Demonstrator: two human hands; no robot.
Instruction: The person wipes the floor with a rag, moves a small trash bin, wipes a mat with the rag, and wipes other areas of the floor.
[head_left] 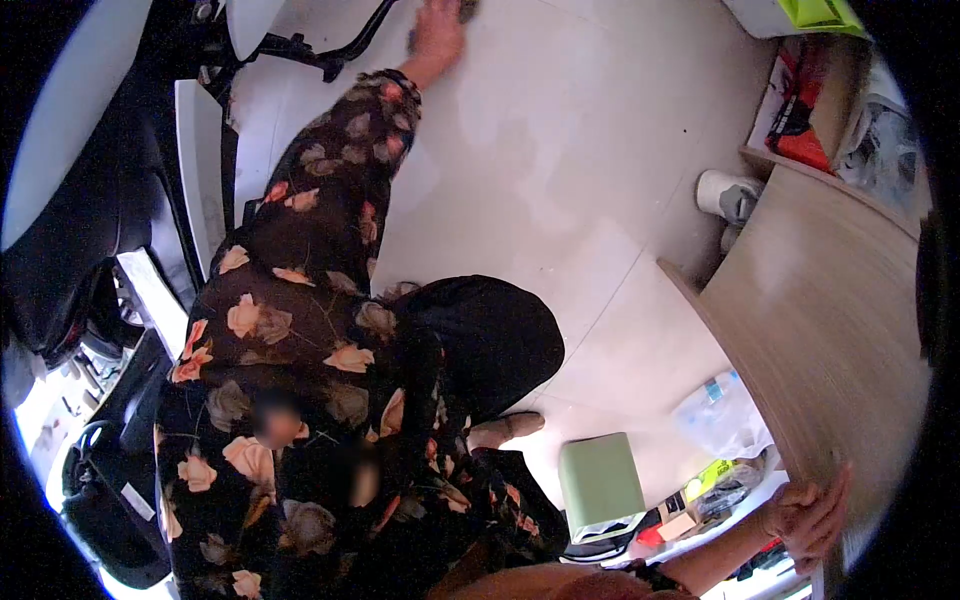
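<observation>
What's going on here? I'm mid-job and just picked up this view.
A person in a flowered sleeve reaches the left hand out over the pale floor. Something dark shows beside that hand, too cut off by the frame to identify. The right hand rests at the edge of a wooden panel. Darker patches mark the floor, and a green box-like thing is near the right forearm.
</observation>
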